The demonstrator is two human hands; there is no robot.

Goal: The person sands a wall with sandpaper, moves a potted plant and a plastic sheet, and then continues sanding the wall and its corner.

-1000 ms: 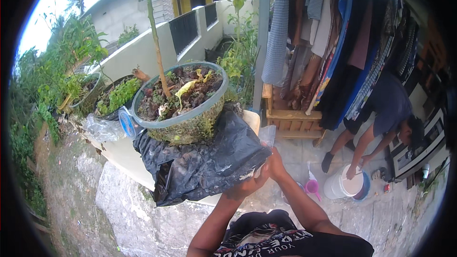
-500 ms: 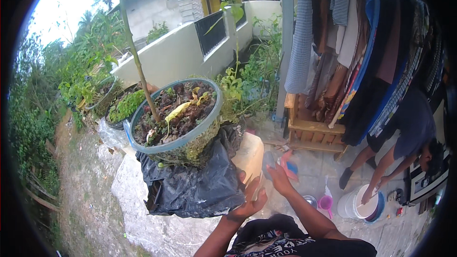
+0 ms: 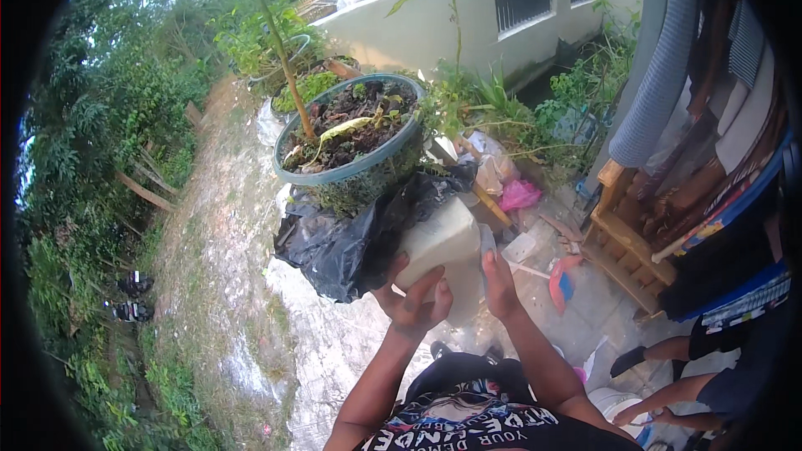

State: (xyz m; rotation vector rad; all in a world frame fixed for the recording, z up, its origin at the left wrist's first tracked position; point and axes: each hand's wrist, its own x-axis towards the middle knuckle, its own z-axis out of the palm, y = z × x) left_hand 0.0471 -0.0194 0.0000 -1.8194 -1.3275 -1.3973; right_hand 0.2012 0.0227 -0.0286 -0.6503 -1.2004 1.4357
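My left hand has its fingers bent and apart, against the near side of a cream block-shaped thing and beside black plastic sheeting. My right hand is raised at the block's right side, with a greyish, see-through piece at its fingers; its kind is unclear. Beyond the left hand stands a round blue-green plant pot, its outer wall mossy. It holds dark soil, a thin upright stem and a yellowed leaf. The black plastic lies under and around the pot's base.
At right are a wooden rack and hanging clothes. A person bends over a white bucket at lower right. On the ground lie a red and blue dustpan and pink plastic. A low wall runs behind.
The view has swung left and down, so the pot, rack and person sit farther right in the picture. More of the cream block shows between my hands, and my left hand is against it.
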